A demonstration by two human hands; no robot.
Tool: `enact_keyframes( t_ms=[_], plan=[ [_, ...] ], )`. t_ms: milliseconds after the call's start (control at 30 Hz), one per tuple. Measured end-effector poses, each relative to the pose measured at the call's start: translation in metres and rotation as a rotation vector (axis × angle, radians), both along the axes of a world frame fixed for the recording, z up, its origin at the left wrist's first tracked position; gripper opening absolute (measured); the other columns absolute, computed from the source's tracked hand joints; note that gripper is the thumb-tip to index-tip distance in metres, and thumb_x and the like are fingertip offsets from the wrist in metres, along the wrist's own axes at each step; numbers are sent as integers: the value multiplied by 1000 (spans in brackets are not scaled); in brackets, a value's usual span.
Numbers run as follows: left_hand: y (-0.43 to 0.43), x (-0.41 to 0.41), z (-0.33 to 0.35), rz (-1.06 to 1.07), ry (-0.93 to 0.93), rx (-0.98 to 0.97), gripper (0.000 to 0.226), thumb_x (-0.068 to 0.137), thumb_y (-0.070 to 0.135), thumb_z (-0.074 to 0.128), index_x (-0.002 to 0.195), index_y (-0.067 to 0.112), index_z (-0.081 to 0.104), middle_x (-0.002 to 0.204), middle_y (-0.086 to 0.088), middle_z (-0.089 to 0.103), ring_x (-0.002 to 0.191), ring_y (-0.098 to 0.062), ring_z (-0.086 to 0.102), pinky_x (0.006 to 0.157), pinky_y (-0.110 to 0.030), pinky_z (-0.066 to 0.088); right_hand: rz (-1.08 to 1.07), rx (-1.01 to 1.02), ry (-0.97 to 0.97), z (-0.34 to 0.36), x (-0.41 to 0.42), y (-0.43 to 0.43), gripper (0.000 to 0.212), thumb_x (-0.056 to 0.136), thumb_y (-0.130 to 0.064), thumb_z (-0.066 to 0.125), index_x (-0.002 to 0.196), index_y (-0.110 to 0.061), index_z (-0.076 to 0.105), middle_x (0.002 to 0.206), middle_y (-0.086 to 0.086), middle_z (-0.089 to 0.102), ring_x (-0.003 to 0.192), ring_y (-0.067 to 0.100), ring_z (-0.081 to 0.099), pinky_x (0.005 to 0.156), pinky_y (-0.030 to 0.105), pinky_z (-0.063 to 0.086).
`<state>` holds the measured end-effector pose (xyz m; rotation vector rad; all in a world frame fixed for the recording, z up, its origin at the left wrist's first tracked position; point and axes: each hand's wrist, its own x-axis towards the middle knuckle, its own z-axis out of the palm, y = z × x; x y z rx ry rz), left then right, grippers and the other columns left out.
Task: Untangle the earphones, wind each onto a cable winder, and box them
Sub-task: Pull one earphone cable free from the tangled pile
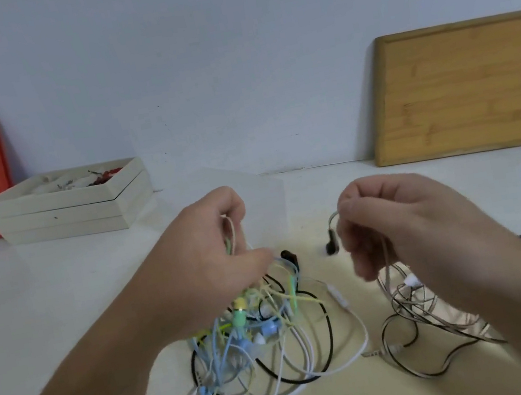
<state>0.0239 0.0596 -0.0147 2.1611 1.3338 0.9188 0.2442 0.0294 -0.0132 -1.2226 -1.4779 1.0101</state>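
**White desk, early going: one earphone nearly free**

White desk [61, 302], pale wall behind, cream trays [66, 210] stacked back left. Your left grip [214, 257] is curled round strands at the top of the coloured tangle [260, 343], mid-desk. Your right grip [395, 222] pinches the grey earphone cable [421, 325]. Its dark earbud [331, 244] dangles beside your fingers, and the rest lies looped to the right, looking nearly clear of the tangle. My read: untangling is barely started, with nothing wound and nothing boxed.
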Motion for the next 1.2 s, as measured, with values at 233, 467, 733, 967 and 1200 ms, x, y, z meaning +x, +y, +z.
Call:
enact_keyframes(
  t_ms=[233, 467, 733, 967, 1200],
  plan=[
    [11, -44, 9, 185, 360, -112, 25, 48, 24, 60, 72, 30, 61, 50, 8, 52, 37, -6, 38, 43, -23, 32, -97, -60, -159, 14, 31, 3, 22, 92, -13, 62, 72, -6, 67, 51, 6, 51, 40, 16, 39, 41, 24, 31],
    [13, -44, 9, 325, 138, -52, 33, 61, 33, 92, 84, 31, 68, 89, 8, 65, 81, -7, 64, 66, -31, 50, -10, -176, -448, 9, 33, 3, 19, 89, -17, 68, 71, -12, 73, 51, -2, 59, 42, 13, 47, 47, 25, 40],
    [53, 3, 12, 236, 655, 65, 47, 98, 26, 60, 144, 32, 49, 141, 7, 49, 115, -16, 55, 91, -24, 36, 63, -205, -545, 13, 48, 0, 19, 88, -16, 67, 70, -12, 73, 55, 0, 62, 45, 12, 53, 45, 18, 43],
    [63, 89, 19, 99, 713, 142, 45, 100, 37, 55, 144, 31, 49, 147, 6, 48, 135, -20, 44, 108, -34, 36, 157, -200, -506, 7, 47, 1, 14, 88, -12, 67, 78, -5, 74, 60, 5, 64, 49, 13, 57, 52, 27, 50],
    [87, 117, 10, 3, 673, 85, 49, 99, 28, 56, 146, 35, 44, 144, 0, 47, 133, -23, 44, 109, -39, 38, 162, -158, -377, 6, 52, 5, 11, 89, -6, 66, 90, -1, 76, 68, 10, 68, 55, 15, 61, 59, 28, 55]
  ],
)
